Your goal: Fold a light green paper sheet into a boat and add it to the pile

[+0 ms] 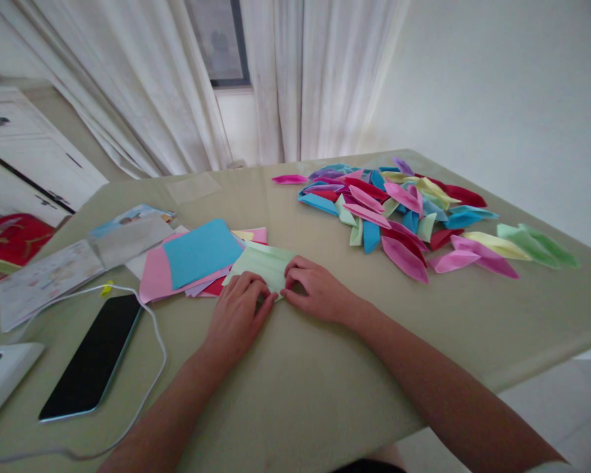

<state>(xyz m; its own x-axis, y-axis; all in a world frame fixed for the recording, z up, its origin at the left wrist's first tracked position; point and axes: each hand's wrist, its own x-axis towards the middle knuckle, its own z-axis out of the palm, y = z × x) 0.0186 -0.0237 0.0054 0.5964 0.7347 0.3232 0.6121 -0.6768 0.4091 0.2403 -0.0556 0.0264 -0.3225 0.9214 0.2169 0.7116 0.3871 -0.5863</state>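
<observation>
A light green sheet of paper point(263, 261) lies on the table between my hands, with faint crease lines across it. My left hand point(241, 305) pinches its near edge, thumb and fingers together. Close beside it, my right hand point(315, 286) grips the same sheet at its right side and near edge. The fingers cover the sheet's near corners. Just left of the sheet lies a stack of loose coloured paper, with a blue sheet point(204, 253) on top and pink paper point(156, 272) under it.
Many folded paper boats point(369, 197) in several colours are heaped at the back right of the table point(325, 387). To the left lie a phone point(96, 358), a white cable point(163, 348), a white device point(4, 374) and a printed packet point(49, 279). Curtains point(325, 72) hang behind.
</observation>
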